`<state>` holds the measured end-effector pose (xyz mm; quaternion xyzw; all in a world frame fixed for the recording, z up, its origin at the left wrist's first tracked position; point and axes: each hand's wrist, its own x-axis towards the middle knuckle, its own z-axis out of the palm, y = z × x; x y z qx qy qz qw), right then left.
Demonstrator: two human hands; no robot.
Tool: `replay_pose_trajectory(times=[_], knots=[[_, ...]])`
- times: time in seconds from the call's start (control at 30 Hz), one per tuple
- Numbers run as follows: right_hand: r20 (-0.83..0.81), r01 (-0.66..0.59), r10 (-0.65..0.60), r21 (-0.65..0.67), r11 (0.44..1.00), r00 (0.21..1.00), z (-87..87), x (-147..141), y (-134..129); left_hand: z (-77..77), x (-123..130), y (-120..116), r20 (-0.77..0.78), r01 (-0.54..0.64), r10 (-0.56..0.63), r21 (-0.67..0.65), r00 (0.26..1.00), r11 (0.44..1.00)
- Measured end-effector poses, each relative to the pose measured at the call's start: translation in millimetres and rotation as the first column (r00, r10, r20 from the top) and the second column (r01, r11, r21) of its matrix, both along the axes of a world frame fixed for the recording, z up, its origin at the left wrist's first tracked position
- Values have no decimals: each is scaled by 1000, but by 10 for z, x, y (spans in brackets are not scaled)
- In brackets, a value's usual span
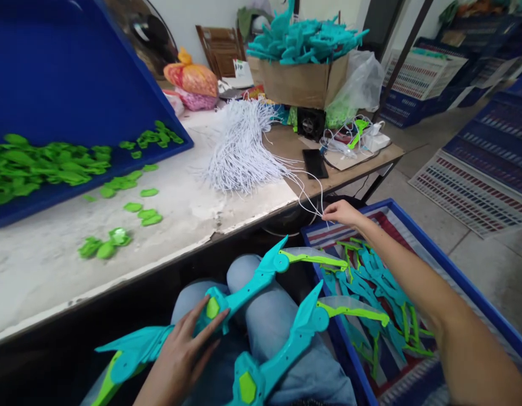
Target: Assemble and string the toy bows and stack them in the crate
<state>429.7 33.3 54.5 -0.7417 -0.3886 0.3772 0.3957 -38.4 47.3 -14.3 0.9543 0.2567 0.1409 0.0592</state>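
Note:
Across my lap lie two teal plastic toy bows with bright green limbs. The upper toy bow (261, 279) is under my left hand (188, 332), whose fingers close over its middle by the green centre piece. Lower down, the second toy bow (286, 355) rests on my thigh, apart from both hands. Off to the right, my right hand (341, 213) pinches the ends of a few white strings (305, 192). These strings trail from a big bundle of white strings (244, 149) on the table.
A blue tray (137, 73) with green pieces leans on the white table (188, 225). Beside my right arm, a blue crate (455, 262) contains several toy bows. Behind the strings stand a cardboard box (294, 79) of teal parts and a black phone (315, 163).

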Motion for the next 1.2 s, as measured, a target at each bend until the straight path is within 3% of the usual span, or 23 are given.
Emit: replay_pose_trajectory(times=[0.13,0.3,0.4,0.47,0.5,0.53,0.57,0.63,0.7,0.73,0.77,0.83,0.9,1.1,1.2], knots=[[-14,45,-46,-43,998,999,-102,101,-189,112,40,36,1,32,-32,28,999,999],[-57,77,-80,-44,996,995,-200,136,-243,370,357,-33,133,32,-38,44,990,999],[-110,65,-70,-46,997,991,-247,122,-255,474,594,-115,224,29,-14,-64,975,998],[-150,46,-52,-40,998,987,-267,95,-278,511,795,-143,265,12,55,-246,963,969],[-168,36,-41,-33,999,985,-271,76,-290,527,928,-143,275,-3,116,-378,955,926],[-183,26,-31,-26,999,983,-271,51,-302,542,1090,-133,271,-18,190,-530,944,848],[-196,16,-19,-17,1000,980,-266,22,-312,560,1283,-114,257,-26,275,-684,926,729],[-213,-7,7,-1,1000,977,-245,-51,-325,601,1750,-54,207,14,440,-915,874,403],[-231,-30,34,23,999,972,-215,-133,-333,646,2257,28,135,119,600,-991,789,66],[-239,-44,51,35,998,970,-201,-172,-336,668,2494,72,88,162,656,-985,749,-52],[-246,-59,69,46,997,967,-188,-205,-338,687,2702,116,52,199,692,-971,720,-135],[-254,-86,100,66,994,962,-174,-242,-337,709,2999,195,29,249,729,-948,684,-196],[-258,-92,109,77,993,960,-176,-228,-325,705,3127,259,40,269,743,-944,668,-192],[-341,151,-104,115,982,934,-228,-50,-256,600,3000,402,45,263,744,-948,667,-179],[-357,148,-105,94,985,928,-246,-100,-260,563,2979,419,50,246,734,-956,677,-162]])
